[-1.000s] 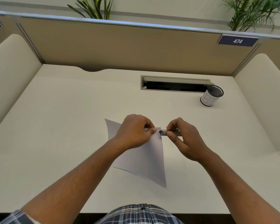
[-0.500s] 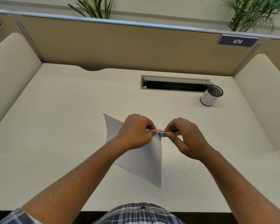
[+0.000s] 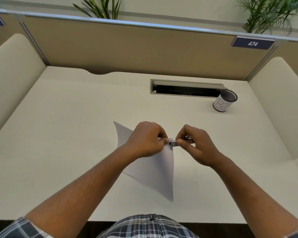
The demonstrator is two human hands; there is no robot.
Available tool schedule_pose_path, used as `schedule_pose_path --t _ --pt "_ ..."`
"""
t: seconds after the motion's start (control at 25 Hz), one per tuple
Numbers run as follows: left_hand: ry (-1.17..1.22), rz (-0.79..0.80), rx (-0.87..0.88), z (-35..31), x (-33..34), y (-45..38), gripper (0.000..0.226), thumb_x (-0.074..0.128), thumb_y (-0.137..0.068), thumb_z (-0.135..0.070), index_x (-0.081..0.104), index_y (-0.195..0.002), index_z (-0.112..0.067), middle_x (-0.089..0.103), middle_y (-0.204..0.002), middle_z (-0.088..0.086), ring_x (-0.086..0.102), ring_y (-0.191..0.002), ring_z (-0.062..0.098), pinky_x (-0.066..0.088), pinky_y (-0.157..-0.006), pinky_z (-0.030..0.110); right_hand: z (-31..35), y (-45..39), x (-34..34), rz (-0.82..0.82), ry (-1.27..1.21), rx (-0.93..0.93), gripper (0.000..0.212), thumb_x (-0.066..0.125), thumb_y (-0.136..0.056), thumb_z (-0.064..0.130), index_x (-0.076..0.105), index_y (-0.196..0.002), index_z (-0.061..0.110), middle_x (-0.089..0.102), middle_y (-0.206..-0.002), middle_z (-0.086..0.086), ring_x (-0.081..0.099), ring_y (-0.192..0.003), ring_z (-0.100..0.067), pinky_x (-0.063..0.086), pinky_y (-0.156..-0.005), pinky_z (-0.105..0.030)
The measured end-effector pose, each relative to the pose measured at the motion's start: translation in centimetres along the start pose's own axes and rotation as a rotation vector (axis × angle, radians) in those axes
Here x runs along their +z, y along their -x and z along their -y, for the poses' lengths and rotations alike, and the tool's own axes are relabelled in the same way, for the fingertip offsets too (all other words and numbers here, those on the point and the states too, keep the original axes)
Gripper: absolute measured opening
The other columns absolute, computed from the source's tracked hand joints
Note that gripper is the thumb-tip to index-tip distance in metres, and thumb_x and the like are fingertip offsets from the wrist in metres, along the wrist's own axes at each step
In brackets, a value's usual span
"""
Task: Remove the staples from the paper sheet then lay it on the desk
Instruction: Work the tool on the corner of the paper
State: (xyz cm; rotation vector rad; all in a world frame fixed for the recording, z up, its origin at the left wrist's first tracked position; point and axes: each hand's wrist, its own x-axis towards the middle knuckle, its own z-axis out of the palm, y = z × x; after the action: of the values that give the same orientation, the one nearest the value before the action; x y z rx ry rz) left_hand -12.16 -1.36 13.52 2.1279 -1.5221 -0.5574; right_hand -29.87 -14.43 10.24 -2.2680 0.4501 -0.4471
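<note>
Frame centre: white paper sheet point(image 3: 151, 172) is pinched at its top corner by left hand point(image 3: 145, 140), lifted over cream desk point(image 3: 58, 134); small metal staple remover point(image 3: 174, 143) is gripped in right hand point(image 3: 197, 145), touching that corner.

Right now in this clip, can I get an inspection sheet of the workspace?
Surface: cream desk, bare apart from the items below.
Job's things: white paper sheet held up by one corner; small metal staple remover at that corner.
Clutter: mesh pen cup with white label.
Hands: left hand pinches the sheet; right hand grips the remover.
Cables: nothing seen; grey cable slot open.
Surroundings: tan partition, sign 474, green plants.
</note>
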Motion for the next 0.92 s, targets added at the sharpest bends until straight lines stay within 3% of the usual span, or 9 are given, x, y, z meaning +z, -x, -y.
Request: schedule_pose_path --t 0.16,0.24,0.32,0.52,0.6,0.76,0.84,0.92 --pt "0.002 0.024 -0.016 -0.2 0.2 0.1 0.019 0.066 -0.091 -0.035 0.080 -0.098 -0.024 0.077 -0.092 -0.010 0.063 -0.081 0.008 0.044 -0.071 0.021 0.2 0.2 0.2 0.029 0.070 -0.034 0.024 0.072 -0.088 0.043 0.062 -0.092 0.021 0.067 -0.084 0.011 0.067 -0.078 -0.015 0.059 -0.069 -0.031" --pt "-0.001 0.026 -0.017 -0.3 0.4 0.2 0.019 0.066 -0.091 -0.033 0.080 -0.099 -0.024 0.077 -0.093 -0.010 0.063 -0.082 0.008 0.045 -0.071 0.022 0.4 0.2 0.5 -0.017 0.234 -0.048 0.044 0.072 -0.080 0.066 0.060 -0.088 0.025 0.066 -0.079 0.013 0.065 -0.072 -0.011 0.056 -0.065 -0.034" --pt "0.000 0.034 -0.014 -0.3 0.6 0.3 0.017 0.065 -0.090 -0.031 0.080 -0.096 -0.025 0.076 -0.091 -0.010 0.062 -0.083 0.008 0.044 -0.071 0.022 0.5 0.1 0.9 -0.086 0.349 -0.051 0.048 0.070 -0.075 0.073 0.057 -0.082 0.027 0.062 -0.071 0.014 0.059 -0.065 -0.006 0.049 -0.059 -0.030" --pt "-0.019 0.033 0.028 -0.1 1.0 0.4 0.018 0.062 -0.090 -0.030 0.079 -0.095 -0.027 0.076 -0.091 -0.013 0.055 -0.087 0.009 0.043 -0.081 0.027 0.6 0.3 1.8 -0.146 0.357 -0.054 0.033 0.073 -0.075 0.054 0.057 -0.075 0.025 0.058 -0.066 0.015 0.053 -0.060 -0.005 0.046 -0.056 -0.026" --pt "-0.015 0.038 0.049 0.1 1.3 0.5 0.019 0.061 -0.091 -0.029 0.079 -0.096 -0.027 0.076 -0.091 -0.013 0.055 -0.085 0.010 0.045 -0.095 0.032 0.7 0.4 2.1 -0.174 0.345 -0.046 0.031 0.072 -0.072 0.051 0.056 -0.073 0.024 0.058 -0.064 0.014 0.053 -0.059 -0.006 0.047 -0.054 -0.028" --pt "0.001 0.032 0.083 0.1 1.6 0.5 0.020 0.060 -0.092 -0.026 0.079 -0.096 -0.025 0.077 -0.092 -0.011 0.057 -0.076 0.007 0.030 -0.117 0.034 0.8 0.5 2.5 -0.229 0.341 -0.065 0.030 0.073 -0.067 0.046 0.054 -0.067 0.022 0.057 -0.058 0.010 0.052 -0.053 -0.010 0.046 -0.051 -0.032" --pt "0.012 0.029 0.085 0.0 1.5 0.5 0.019 0.060 -0.093 -0.027 0.079 -0.096 -0.025 0.077 -0.093 -0.011 0.059 -0.078 0.006 0.028 -0.117 0.032 0.6 0.4 2.8 -0.265 0.301 -0.078 0.030 0.075 -0.066 0.040 0.053 -0.064 0.021 0.056 -0.055 0.009 0.051 -0.050 -0.012 0.045 -0.049 -0.033" --pt "0.028 0.033 0.076 -0.1 1.3 0.6 0.018 0.061 -0.093 -0.029 0.079 -0.096 -0.027 0.077 -0.093 -0.013 0.059 -0.081 0.006 0.037 -0.109 0.030 0.4 0.4 3.1 -0.304 0.221 -0.072 0.030 0.078 -0.064 0.034 0.052 -0.062 0.019 0.055 -0.054 0.010 0.051 -0.049 -0.012 0.044 -0.048 -0.035"
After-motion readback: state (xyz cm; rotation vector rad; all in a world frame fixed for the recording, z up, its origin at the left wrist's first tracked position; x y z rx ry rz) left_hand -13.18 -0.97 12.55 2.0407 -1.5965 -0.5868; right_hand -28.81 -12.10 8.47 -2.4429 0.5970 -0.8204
